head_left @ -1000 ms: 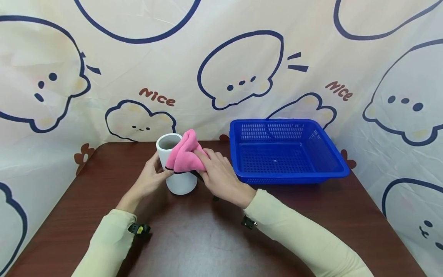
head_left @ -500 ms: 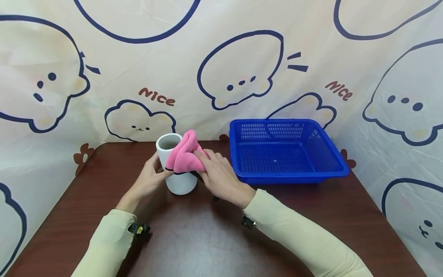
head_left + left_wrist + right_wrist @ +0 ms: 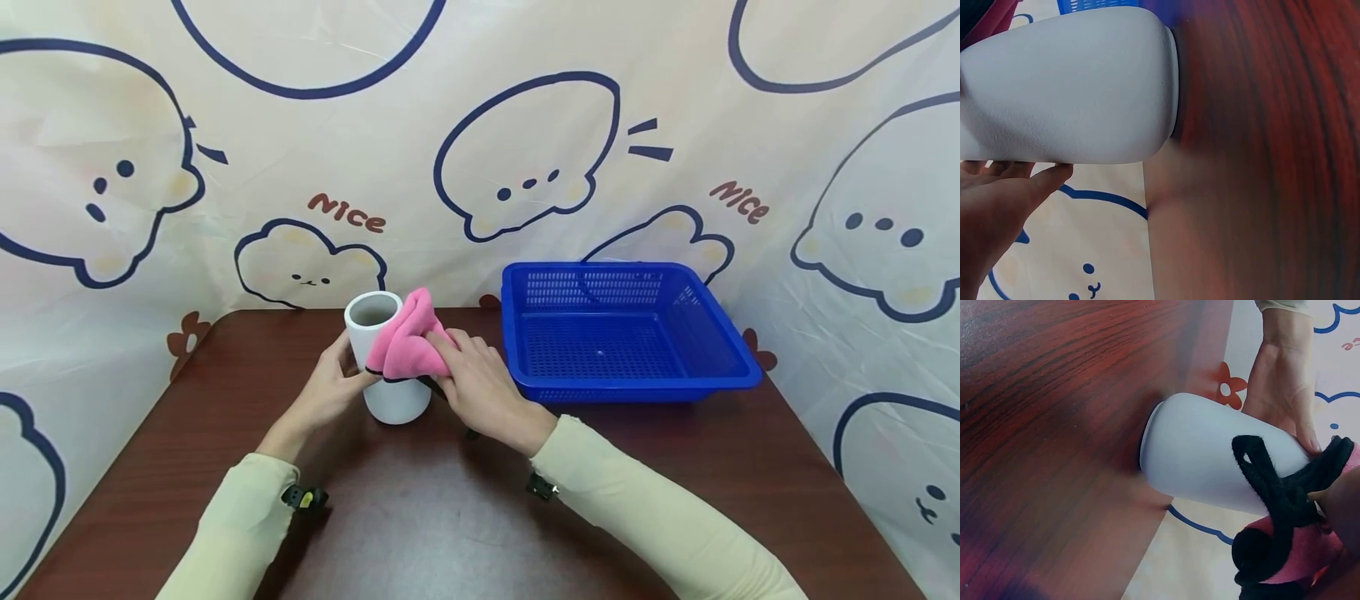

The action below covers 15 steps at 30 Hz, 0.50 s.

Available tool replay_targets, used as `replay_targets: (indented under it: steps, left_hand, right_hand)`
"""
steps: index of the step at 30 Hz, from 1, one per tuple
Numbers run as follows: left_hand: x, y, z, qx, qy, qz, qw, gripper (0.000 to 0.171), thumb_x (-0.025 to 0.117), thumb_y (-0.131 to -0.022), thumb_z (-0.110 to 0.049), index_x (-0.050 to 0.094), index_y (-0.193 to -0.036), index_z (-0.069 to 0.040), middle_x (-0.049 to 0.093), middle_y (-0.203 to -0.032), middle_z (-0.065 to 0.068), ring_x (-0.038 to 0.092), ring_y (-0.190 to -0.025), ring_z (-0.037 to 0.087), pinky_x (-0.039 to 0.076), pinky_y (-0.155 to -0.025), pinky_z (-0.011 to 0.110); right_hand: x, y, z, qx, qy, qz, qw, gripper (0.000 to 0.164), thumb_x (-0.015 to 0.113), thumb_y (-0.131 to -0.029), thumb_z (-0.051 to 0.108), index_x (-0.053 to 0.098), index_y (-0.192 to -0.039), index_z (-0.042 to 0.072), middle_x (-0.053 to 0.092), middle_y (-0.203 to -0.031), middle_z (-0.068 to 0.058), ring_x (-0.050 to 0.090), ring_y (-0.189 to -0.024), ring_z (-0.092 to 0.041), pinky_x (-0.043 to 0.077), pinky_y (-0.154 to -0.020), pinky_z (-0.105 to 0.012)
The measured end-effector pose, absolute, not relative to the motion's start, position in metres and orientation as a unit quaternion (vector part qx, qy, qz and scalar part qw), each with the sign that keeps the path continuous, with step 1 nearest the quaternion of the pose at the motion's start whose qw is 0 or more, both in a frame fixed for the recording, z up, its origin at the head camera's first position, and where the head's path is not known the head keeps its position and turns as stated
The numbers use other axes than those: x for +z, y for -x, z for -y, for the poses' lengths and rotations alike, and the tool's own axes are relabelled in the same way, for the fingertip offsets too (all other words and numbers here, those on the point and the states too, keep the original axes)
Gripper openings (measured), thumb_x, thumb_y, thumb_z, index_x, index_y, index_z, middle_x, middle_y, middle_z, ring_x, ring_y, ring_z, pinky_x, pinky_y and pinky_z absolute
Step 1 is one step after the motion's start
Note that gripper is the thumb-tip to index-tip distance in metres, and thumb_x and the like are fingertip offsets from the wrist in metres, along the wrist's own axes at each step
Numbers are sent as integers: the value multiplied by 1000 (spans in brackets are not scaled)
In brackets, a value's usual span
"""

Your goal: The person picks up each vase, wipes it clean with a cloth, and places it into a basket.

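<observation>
A tall white vase point(image 3: 397, 406) with a round open mouth stands upright on the brown table point(image 3: 450, 533). My left hand point(image 3: 324, 396) holds its left side, thumb in front and fingers reaching behind. My right hand point(image 3: 483, 387) grips a folded pink cloth point(image 3: 412, 348) with dark edging against the vase's upper right side. In the right wrist view, a black looped strip point(image 3: 1272, 487) of the cloth hangs across the vase point(image 3: 1210, 450). The left wrist view has the smooth lower body of the vase point(image 3: 1085, 87); the cloth's contact face is hidden.
A blue plastic basket point(image 3: 637, 386) with slotted walls sits at the back right of the table, just beyond my right hand. Behind and beside the table hangs a pale curtain point(image 3: 420, 250) with cartoon outlines. Bare tabletop lies in front of the vase.
The head view has shifted slightly, so everything appears a little further right and lower. Hands, vase and cloth keep the same places relative to one another.
</observation>
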State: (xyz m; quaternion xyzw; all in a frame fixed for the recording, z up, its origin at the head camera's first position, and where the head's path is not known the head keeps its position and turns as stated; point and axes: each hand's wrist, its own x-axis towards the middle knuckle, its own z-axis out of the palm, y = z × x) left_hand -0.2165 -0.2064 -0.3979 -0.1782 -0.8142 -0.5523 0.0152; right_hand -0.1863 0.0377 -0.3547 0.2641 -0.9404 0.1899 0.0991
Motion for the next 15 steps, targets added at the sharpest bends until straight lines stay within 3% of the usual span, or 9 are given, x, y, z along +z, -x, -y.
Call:
replay_targets:
  steps: [8,12,15]
  left_hand:
    - [-398,216,205,-560,181,808,20,69,68,-90,-18,31,-148,-25,47,-142,6,50,-122,8,47,-95,18]
    - [-398,216,205,-561,182,807,22,69,68,-90,-17,31,-149,-24,47,-142,7,50,-121,7,47,-94,17]
    - [-397,216,205,-555,178,812,20,70,67,-90,-18,30,-149,-24,46,-144,6,49,-122,9,47,-98,23]
  right_hand:
    - [-356,187,-39,190,-261,942,88,55,55,-97,32,36,-148,27,51,-137,-3,52,-112,-22,48,-91,-37]
    - [-357,187,-39,192,-257,944,77,54,54,-98,33,36,-148,26,51,-138,-4,53,-113,-23,48,-93,-39]
    - [-360,187,-39,194,-256,945,67,55,55,-98,33,36,-148,26,51,-139,-4,53,-114,-24,48,-94,-40]
